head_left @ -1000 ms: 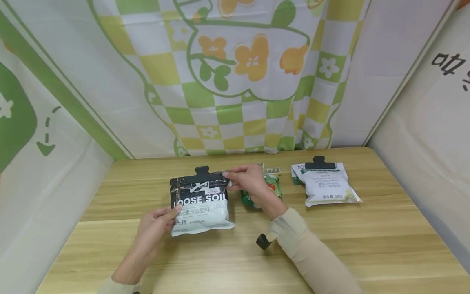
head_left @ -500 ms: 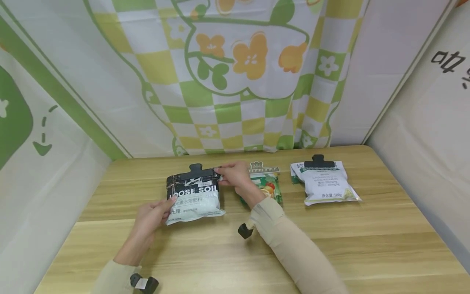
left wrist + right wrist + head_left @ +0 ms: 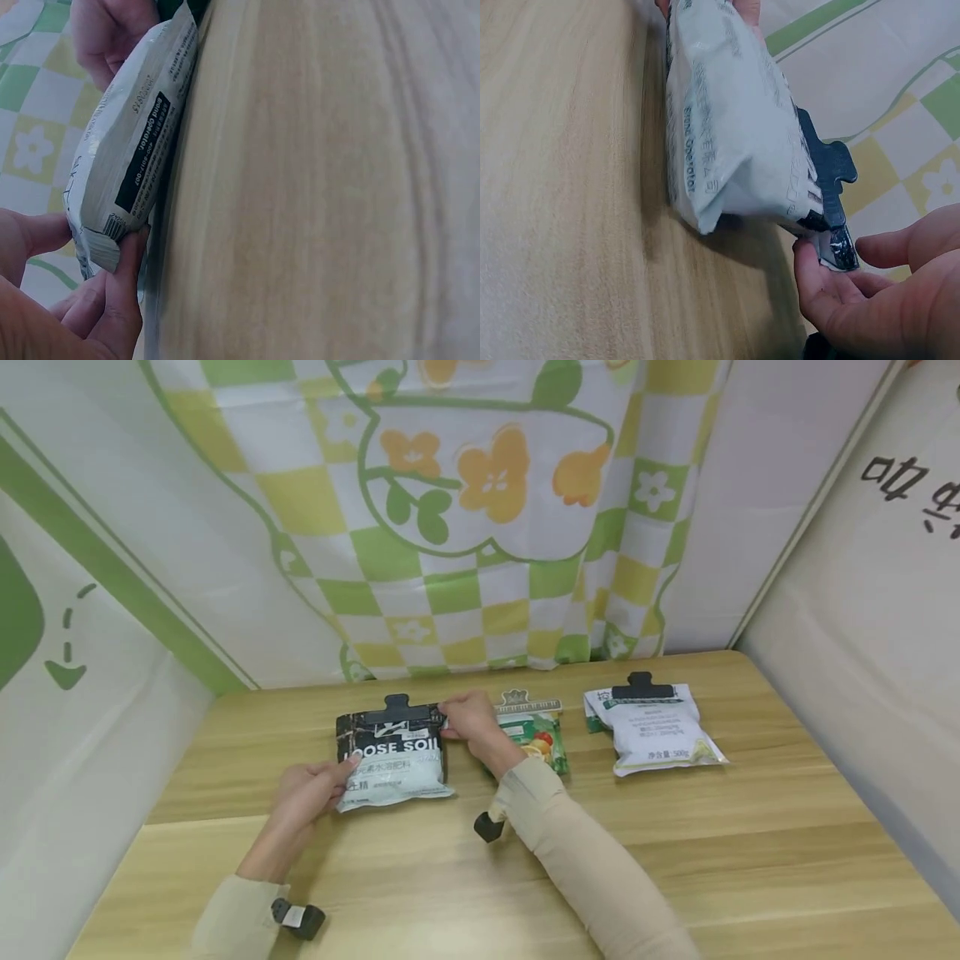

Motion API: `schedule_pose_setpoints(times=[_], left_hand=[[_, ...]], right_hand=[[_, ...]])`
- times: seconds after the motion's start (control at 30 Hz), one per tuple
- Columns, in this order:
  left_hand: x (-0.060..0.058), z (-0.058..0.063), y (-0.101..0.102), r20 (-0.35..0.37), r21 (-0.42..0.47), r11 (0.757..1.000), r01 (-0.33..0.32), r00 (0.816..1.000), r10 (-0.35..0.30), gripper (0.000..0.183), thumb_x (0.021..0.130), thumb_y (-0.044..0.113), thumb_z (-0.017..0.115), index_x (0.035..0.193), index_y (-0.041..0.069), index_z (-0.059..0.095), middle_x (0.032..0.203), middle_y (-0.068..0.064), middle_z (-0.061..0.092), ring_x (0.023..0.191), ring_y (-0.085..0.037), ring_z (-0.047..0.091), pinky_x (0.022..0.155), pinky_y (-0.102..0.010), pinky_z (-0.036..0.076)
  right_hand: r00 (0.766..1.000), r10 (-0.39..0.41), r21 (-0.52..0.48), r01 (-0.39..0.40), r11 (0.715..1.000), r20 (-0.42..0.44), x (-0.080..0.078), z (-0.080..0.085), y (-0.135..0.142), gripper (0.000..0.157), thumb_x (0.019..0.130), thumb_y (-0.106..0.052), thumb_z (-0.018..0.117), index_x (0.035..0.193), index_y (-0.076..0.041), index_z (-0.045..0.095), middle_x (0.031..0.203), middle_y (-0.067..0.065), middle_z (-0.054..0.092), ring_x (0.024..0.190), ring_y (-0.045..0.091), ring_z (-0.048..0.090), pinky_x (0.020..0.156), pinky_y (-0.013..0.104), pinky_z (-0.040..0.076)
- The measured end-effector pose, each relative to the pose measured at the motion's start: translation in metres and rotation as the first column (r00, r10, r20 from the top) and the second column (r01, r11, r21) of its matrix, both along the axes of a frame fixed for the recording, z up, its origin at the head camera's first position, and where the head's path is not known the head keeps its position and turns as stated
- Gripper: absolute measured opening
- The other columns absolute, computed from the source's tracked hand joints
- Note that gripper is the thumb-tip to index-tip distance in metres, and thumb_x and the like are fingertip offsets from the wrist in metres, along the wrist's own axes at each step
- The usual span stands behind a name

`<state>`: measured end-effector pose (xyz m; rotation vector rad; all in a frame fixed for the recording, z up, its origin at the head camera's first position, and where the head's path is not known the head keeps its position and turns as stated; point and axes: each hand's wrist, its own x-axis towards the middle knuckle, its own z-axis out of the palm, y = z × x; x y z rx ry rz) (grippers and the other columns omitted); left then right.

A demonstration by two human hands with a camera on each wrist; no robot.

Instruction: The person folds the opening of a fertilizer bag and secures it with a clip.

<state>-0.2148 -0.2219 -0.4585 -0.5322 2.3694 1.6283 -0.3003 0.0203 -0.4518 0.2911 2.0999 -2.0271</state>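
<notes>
A black and white bag printed "LOOSE SOIL" is at or just above the wooden tabletop, left of centre; fingers reach under its edge. Across its top sits a black bag clip. My left hand pinches the bag's lower left side, thumb on the front and fingers behind, as the left wrist view shows. With thumb and fingers, my right hand holds the upper right corner beside the clip. In the right wrist view, the bag's bottom bulges toward the camera.
Just right of the right hand lies a green pouch with fruit pictures, under a piano-key-patterned clip. Farther right, a white 500g bag carries another black clip. A checked curtain hangs behind the table.
Both hands have moved the soil bag back and slightly left, lowering it toward the tabletop. The green pouch is now less covered by the right arm. The head view has shifted a little.
</notes>
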Motion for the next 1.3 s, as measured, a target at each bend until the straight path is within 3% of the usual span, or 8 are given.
schedule_pose_setpoints(times=[0.17,0.43,0.53,0.73,0.87,1.0,1.13,1.3], left_hand=[[-0.009,0.001,0.003,-0.003,-0.022,1.0,0.016,1.0,-0.016,0.069,0.099,0.043,0.073,0.14,-0.011,0.058,0.093,0.005,0.069,0.083,-0.004,0.062,0.071,-0.017,0.058],[-0.013,0.001,-0.001,0.018,-0.027,0.998,0.063,0.998,-0.063,0.072,0.101,0.042,0.069,0.143,-0.015,0.053,0.103,-0.001,0.07,0.09,-0.006,0.063,0.076,-0.017,0.059],[-0.015,0.002,-0.003,0.022,-0.051,0.994,0.098,0.995,-0.097,0.074,0.103,0.044,0.067,0.144,-0.016,0.051,0.105,-0.003,0.068,0.092,-0.008,0.063,0.077,-0.018,0.06],[-0.014,0.004,-0.004,0.007,-0.077,0.986,0.145,0.989,-0.145,0.07,0.104,0.041,0.066,0.139,-0.019,0.053,0.091,-0.001,0.064,0.082,-0.007,0.063,0.073,-0.021,0.063],[-0.011,0.004,-0.003,-0.001,-0.148,0.974,0.172,0.985,-0.174,0.067,0.104,0.042,0.065,0.134,-0.018,0.059,0.09,-0.004,0.063,0.078,-0.008,0.063,0.067,-0.021,0.062],[-0.012,0.007,-0.004,-0.019,-0.267,0.942,0.202,0.976,-0.215,0.064,0.103,0.047,0.064,0.123,-0.013,0.068,0.085,-0.006,0.067,0.073,-0.011,0.062,0.061,-0.023,0.058],[-0.013,0.011,-0.006,-0.057,-0.435,0.872,0.223,0.96,-0.273,0.065,0.102,0.055,0.062,0.113,-0.007,0.075,0.081,-0.007,0.075,0.07,-0.016,0.063,0.06,-0.027,0.051],[-0.007,0.015,-0.007,-0.102,-0.553,0.809,0.197,0.948,-0.301,0.065,0.102,0.058,0.06,0.117,-0.004,0.074,0.099,-0.018,0.079,0.077,-0.022,0.066,0.062,-0.03,0.048]], right_hand=[[1.0,0.021,-0.022,-0.021,1.0,0.012,-0.004,0.001,0.004,0.036,0.101,-0.001,0.061,0.134,0.012,0.062,0.136,0.026,0.065,0.084,0.015,0.065,0.091,0.033,0.065],[0.996,0.066,-0.042,-0.064,0.997,0.051,-0.003,0.002,0.006,0.046,0.102,-0.001,0.061,0.145,0.012,0.052,0.148,0.026,0.057,0.123,0.031,0.067,0.099,0.033,0.062],[0.995,0.081,-0.051,-0.079,0.996,0.055,-0.005,0.003,0.007,0.043,0.101,-0.002,0.061,0.141,0.012,0.055,0.146,0.025,0.058,0.123,0.03,0.066,0.1,0.034,0.061],[0.991,0.112,-0.084,-0.106,0.991,0.072,-0.005,0.002,0.011,0.038,0.101,-0.003,0.062,0.134,0.015,0.059,0.134,0.021,0.062,0.108,0.023,0.066,0.101,0.034,0.061],[0.989,0.125,-0.09,-0.118,0.989,0.079,-0.002,0.0,0.014,0.039,0.102,-0.004,0.062,0.135,0.015,0.059,0.133,0.021,0.064,0.109,0.022,0.066,0.103,0.035,0.06],[0.988,0.143,-0.108,-0.135,0.985,0.064,-0.002,0.005,0.017,0.04,0.104,-0.005,0.06,0.137,0.015,0.057,0.139,0.024,0.06,0.12,0.028,0.063,0.11,0.041,0.057],[0.989,0.141,-0.126,-0.134,0.983,0.048,-0.003,0.013,0.022,0.041,0.105,-0.005,0.057,0.14,0.015,0.054,0.133,0.021,0.061,0.128,0.031,0.061,0.118,0.045,0.05],[0.987,0.157,-0.125,-0.152,0.98,0.035,0.001,0.019,0.033,0.045,0.105,-0.007,0.055,0.145,0.013,0.05,0.153,0.025,0.051,0.143,0.037,0.052,0.123,0.044,0.045]])
